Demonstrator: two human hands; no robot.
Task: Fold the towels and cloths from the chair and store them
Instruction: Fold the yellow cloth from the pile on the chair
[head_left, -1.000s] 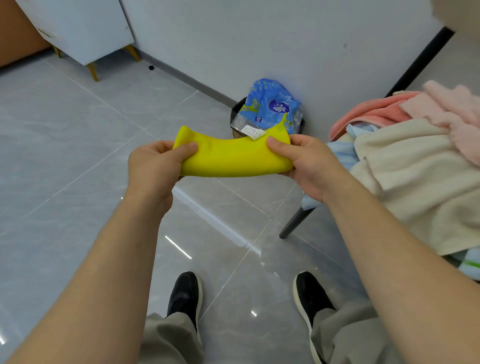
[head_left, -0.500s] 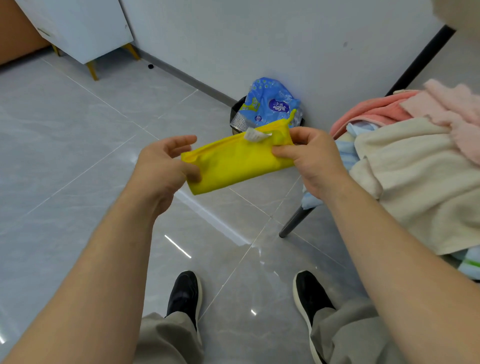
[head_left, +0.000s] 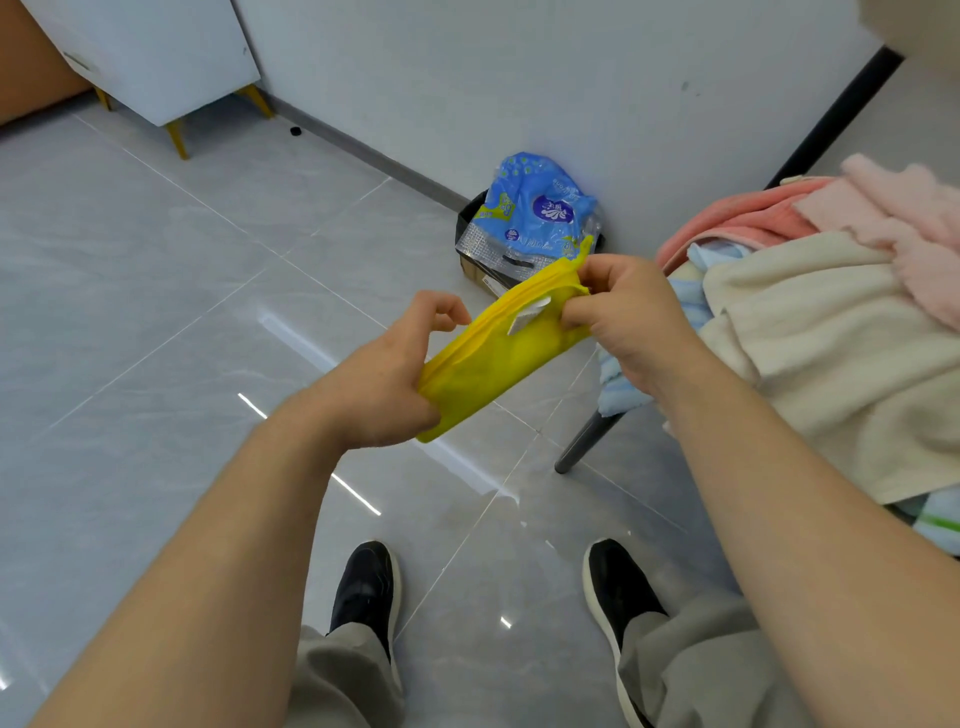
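Above the grey tiled floor (head_left: 156, 312), a folded yellow cloth (head_left: 498, 358) is hanging slanted in the air between both hands. The left hand (head_left: 384, 384) is gripping its lower end, while the right hand (head_left: 628, 317) is pinching its upper end beside a white label (head_left: 527, 319). Just to the right, a cream towel (head_left: 831, 338) and pink towels (head_left: 893, 218) are lying heaped on the chair (head_left: 587, 441).
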